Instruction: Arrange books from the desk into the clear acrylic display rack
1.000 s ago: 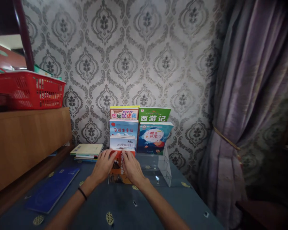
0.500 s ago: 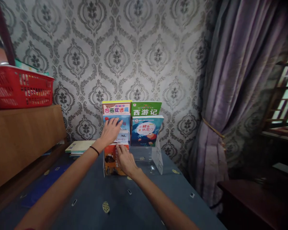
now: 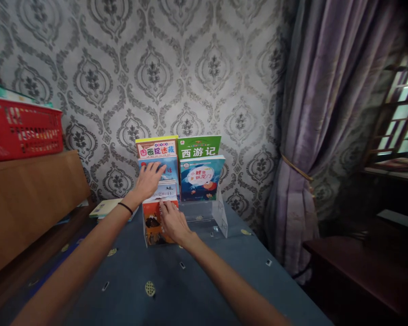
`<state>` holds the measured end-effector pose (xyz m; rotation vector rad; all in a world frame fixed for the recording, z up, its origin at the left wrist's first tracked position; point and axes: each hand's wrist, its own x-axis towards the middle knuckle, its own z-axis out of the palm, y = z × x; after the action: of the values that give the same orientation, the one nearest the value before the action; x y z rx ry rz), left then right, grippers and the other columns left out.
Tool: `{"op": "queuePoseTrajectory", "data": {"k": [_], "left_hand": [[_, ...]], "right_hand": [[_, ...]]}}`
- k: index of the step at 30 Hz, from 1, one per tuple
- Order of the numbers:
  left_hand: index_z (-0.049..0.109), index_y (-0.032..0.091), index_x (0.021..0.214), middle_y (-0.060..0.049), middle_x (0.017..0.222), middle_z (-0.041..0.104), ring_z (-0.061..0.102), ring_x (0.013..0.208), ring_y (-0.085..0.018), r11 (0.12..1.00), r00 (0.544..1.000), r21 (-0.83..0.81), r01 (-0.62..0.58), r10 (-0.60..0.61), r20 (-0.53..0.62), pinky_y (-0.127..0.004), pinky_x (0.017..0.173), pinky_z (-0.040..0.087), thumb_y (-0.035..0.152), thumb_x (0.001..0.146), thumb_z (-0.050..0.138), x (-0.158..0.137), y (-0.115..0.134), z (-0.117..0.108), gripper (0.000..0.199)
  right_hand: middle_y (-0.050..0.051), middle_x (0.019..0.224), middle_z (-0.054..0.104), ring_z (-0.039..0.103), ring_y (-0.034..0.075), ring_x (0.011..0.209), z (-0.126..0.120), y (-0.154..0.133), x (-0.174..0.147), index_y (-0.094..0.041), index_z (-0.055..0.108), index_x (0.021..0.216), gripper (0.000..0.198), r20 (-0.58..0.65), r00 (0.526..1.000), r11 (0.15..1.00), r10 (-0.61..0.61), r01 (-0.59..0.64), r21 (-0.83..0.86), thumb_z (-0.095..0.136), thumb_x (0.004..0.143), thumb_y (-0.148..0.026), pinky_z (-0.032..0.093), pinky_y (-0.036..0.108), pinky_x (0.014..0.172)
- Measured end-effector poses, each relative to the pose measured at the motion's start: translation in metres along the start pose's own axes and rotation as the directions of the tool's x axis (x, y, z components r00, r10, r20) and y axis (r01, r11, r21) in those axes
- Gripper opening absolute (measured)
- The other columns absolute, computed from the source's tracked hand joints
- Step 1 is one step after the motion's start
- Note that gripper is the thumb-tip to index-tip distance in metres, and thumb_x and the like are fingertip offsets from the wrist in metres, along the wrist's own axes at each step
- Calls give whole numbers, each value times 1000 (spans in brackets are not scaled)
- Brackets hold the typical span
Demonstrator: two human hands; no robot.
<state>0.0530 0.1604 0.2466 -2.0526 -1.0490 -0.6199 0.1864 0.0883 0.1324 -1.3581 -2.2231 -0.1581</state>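
Observation:
A clear tiered book stand (image 3: 220, 213) holds picture books in two columns. My left hand (image 3: 149, 180) lies with fingers spread over a light blue book (image 3: 170, 166) in the left column. Lower down, my right hand (image 3: 174, 222) rests on an orange book (image 3: 152, 228) at the front tier, its fingertips at the top edge by a white book (image 3: 166, 190). Neither hand is wrapped around a book. Behind them stands a yellow-topped book (image 3: 157, 147). The right column has a green book (image 3: 199, 146) at the back and a blue fish book (image 3: 202, 179) before it.
Left of the stand lies a stack of thin books (image 3: 105, 207) on the dark patterned tablecloth (image 3: 190, 294). A red basket (image 3: 27, 129) sits on a wooden box (image 3: 37, 199). A purple curtain (image 3: 305, 136) hangs to the right, near a dark red surface (image 3: 346, 262).
The view has turned slightly right, so the stand and basket appear further left. Both hands stay on nearly the same books, with the left fingers shifted slightly on the light blue cover.

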Motion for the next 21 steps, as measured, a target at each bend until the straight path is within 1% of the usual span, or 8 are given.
{"op": "queuePoseTrajectory", "data": {"k": [3,6,11,16,21], "left_hand": [[53,20,142,-17,138,55,48,124,-31,1000,1000,-6,-10,10,12,-49,100,42,9,93,38,2,-3,2,52],[52,19,142,-17,139,55,48,124,-32,1000,1000,-19,-19,19,10,-49,99,43,11,94,39,3,-6,3,51],[52,19,142,-17,140,54,48,123,-33,999,999,14,-33,33,21,-49,99,44,13,95,38,3,-7,3,49],[52,17,142,-17,140,54,49,121,-33,998,998,46,-39,37,41,-49,96,45,13,96,36,6,-6,0,49],[53,18,141,-17,138,55,50,119,-33,1000,999,14,-23,22,50,-49,96,45,11,94,38,11,-7,0,50]], "right_hand": [[17,134,54,54,28,121,-1,0,-1,-16,37,149,52,-23,1000,1000,-5,5,-3,47,98,-17,52,39,92],[18,134,55,54,29,120,-2,0,-1,-15,38,148,50,-24,1000,1000,-8,8,-8,45,98,-19,52,39,92],[18,134,55,54,29,121,-3,0,-2,-13,37,149,51,-20,1000,1000,-8,8,17,45,98,-18,51,39,95],[18,140,52,50,30,127,-3,0,-3,-11,34,150,55,-3,1000,999,4,-4,37,47,96,-18,48,42,101],[18,139,52,53,28,123,-3,1,-3,-12,38,147,51,-12,1000,999,-2,3,46,46,97,-17,49,39,99]]}}
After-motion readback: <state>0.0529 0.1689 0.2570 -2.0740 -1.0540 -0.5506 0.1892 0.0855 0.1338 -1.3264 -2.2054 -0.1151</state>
